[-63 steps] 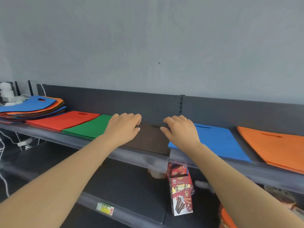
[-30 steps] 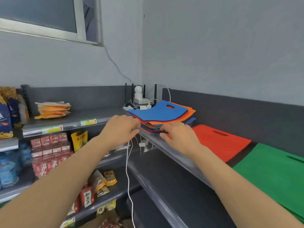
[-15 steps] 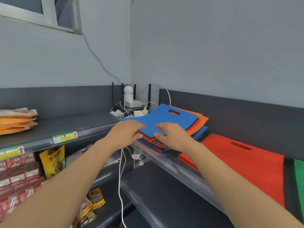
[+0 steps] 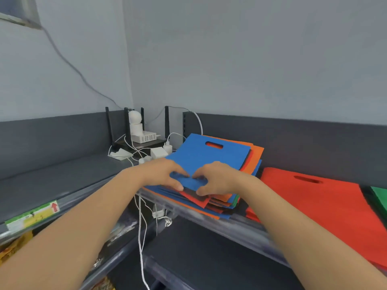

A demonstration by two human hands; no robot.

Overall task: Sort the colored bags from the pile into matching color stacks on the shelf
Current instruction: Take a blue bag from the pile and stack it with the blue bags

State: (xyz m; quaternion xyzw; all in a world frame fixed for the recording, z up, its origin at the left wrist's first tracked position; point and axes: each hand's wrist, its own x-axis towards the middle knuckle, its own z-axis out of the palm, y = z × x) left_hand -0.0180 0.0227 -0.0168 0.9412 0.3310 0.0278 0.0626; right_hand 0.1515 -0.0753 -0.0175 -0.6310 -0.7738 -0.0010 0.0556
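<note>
Only the head cam here, so one view. Our left hand and right hand sit side by side, almost touching, at the near edge of the top blue bag. Both are clamped on it, fingers curled over the top and thumbs tucked under the edge, and the fabric bunches up a bit between them.

That blue bag tops the mixed pile, which sits in the corner on the upper shelf. We can see orange, red, blue and a sliver of green layers below it, and an orange bag pokes out on the far right side.

Just right of the pile a red bag lies flat on the same shelf. Further right, at the frame edge, there's a bit of a green bag.

In the far corner behind the pile there's a small white camera on a white box, with chargers and white cables hanging down. A price label sticks to the left shelf rail
</note>
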